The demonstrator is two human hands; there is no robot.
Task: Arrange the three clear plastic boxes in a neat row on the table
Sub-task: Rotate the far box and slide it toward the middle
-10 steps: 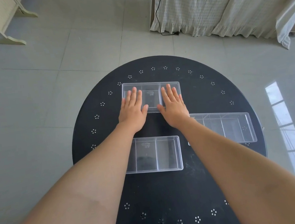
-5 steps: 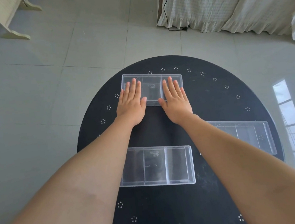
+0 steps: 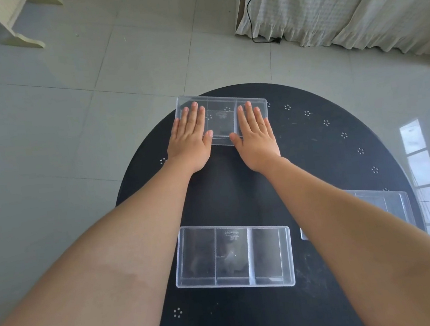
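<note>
Three clear plastic boxes with inner dividers lie on a round black table [image 3: 314, 151]. The far box [image 3: 222, 120] sits at the table's far edge, its far left corner at the rim. My left hand [image 3: 191, 138] lies flat on its left part and my right hand [image 3: 255, 134] flat on its right part, fingers stretched out, palms pressing down. A second box [image 3: 234, 257] rests in the middle nearer me, between my forearms. The third box [image 3: 385, 205] is at the right edge, mostly hidden by my right forearm.
The table stands on a grey tiled floor [image 3: 70, 125]. A white curtain [image 3: 350, 0] with a black cable [image 3: 252, 19] hangs at the back right. A pale furniture leg [image 3: 16, 27] is at the back left.
Both hands have pushed the far box away from me to the table's far edge, and they have spread apart on it. The view has shifted forward.
</note>
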